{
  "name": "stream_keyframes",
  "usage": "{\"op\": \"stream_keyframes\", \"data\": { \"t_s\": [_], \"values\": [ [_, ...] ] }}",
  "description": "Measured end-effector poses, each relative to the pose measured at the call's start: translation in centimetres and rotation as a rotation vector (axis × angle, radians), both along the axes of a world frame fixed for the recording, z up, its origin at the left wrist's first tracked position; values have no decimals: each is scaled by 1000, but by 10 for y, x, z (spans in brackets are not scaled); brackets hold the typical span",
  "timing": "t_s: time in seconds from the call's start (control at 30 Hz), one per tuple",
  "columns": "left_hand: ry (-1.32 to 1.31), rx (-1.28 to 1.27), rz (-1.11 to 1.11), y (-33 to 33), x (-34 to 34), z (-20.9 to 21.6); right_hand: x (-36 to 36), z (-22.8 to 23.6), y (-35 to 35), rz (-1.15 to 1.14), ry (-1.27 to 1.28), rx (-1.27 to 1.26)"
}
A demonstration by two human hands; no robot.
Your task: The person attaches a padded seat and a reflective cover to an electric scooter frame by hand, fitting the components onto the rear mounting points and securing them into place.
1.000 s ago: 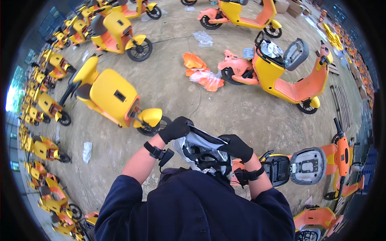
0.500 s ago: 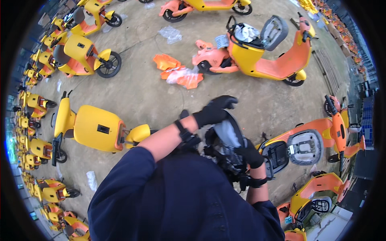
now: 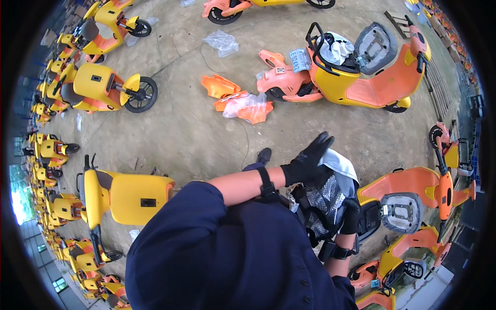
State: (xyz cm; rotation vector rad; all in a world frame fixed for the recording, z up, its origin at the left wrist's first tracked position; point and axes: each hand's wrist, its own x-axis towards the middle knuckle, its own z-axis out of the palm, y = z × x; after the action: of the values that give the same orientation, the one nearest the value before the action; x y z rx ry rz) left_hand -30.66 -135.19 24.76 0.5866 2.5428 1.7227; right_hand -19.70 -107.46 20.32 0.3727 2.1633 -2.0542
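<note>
A black bag with a crinkled silver lining (image 3: 326,199) is close in front of my body, its mouth facing up. A pale grey flap (image 3: 341,164) stands along its far side. My left hand (image 3: 310,164), in a black glove, lies against the far left edge of the bag beside the flap, its fingers stretched out. At the bag's right rim, my right hand (image 3: 351,214), also gloved in black, has its fingers curled round the edge. Part of the bag's near side is hidden by my sleeve and body.
To my right stands an orange and yellow scooter (image 3: 412,185) with its seat raised. A yellow scooter (image 3: 137,194) is on my left. Ahead, another scooter (image 3: 338,85) has a white cloth in its seat opening. Orange panels (image 3: 238,101) and plastic wrap (image 3: 222,43) lie on the concrete.
The bag and both hands have shifted right in view. My left hand's fingers have gone from curled over the flap to stretched out, and more of the silver lining shows.
</note>
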Motion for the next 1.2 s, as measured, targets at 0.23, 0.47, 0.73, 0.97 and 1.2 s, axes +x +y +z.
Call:
{"op": "stream_keyframes", "data": {
  "t_s": [0.23,0.47,0.73,0.97,1.2],
  "values": [
    [-319,-239,-567,15,-36,-16,20,7,-9,-142,-71,-106],
    [-123,-14,-857,37,-72,-69,-17,85,-70,-353,-88,152],
    [-311,611,-1393,58,-59,-33,-28,13,-15,-123,21,236],
    [-273,732,-1183,28,-78,-27,-72,48,-19,263,91,736],
    [-504,198,-180,-8,-99,-29,-69,54,-32,512,409,749]
  ]
}}
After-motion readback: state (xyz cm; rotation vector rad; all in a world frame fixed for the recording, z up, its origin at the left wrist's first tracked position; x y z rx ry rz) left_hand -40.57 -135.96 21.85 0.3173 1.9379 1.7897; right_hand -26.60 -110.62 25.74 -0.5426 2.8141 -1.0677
